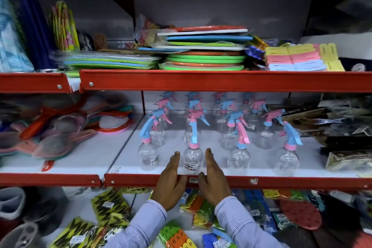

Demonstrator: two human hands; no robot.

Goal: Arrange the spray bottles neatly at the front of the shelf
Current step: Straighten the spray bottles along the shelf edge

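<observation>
The head view looks into a white shelf with a red front lip across the middle of the frame. Clear plastic spray bottles with pink-and-blue trigger heads stand on it in four columns running front to back. The front row holds four: the front-left bottle, the second bottle, the third bottle and the front-right bottle. Behind them I count roughly twelve more, four to a row; the rearmost are half hidden under the upper shelf's red lip, so the total is uncertain. Every bottle stands upright, long axis vertical. The front-left trigger head leans toward the upper right; the other three front heads lean toward the upper left. Nozzle directions farther back are too blurred to read.

Two hands in striped light-blue sleeves reach up from the lower centre. The left hand and right hand flank the second bottle, palms facing each other. The fingers of both are extended and open, gripping nothing; whether the fingertips touch the bottle I cannot tell. Both thumbs rest at the red lip.
</observation>
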